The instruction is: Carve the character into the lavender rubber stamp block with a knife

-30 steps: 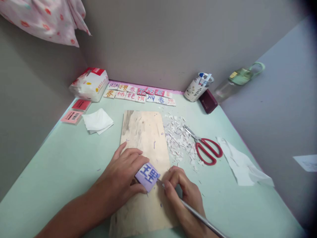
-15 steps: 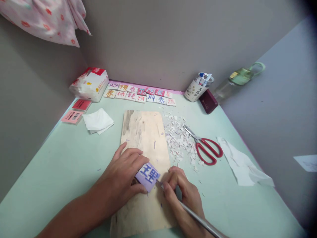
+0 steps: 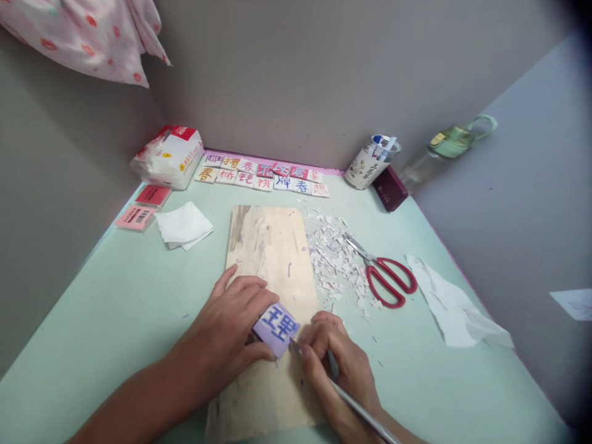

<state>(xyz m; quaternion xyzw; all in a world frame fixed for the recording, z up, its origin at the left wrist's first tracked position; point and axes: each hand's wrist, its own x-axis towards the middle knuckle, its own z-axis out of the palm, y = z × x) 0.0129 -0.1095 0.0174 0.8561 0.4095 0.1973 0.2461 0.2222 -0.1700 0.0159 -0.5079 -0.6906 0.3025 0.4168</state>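
My left hand [image 3: 229,324] is closed around a small pale purple block [image 3: 276,328] with a blue character on top, pressing it onto a wooden board [image 3: 272,246]. The fingers of my right hand [image 3: 335,364] pinch a thin silver carving knife [image 3: 351,404] like a pen. Its tip touches the block's lower right edge.
White shavings [image 3: 335,262] and red-handled scissors [image 3: 386,277] lie right of the board, with crumpled paper [image 3: 456,308] beyond. Several carved character tiles [image 3: 263,174] line the back wall. A tissue pack [image 3: 169,157], red cards [image 3: 143,206], folded tissue [image 3: 182,225], a cup [image 3: 370,163] and a bottle [image 3: 439,148] surround them.
My right hand and the knife have slid slightly left along the block's edge. The left hand and block stay still.
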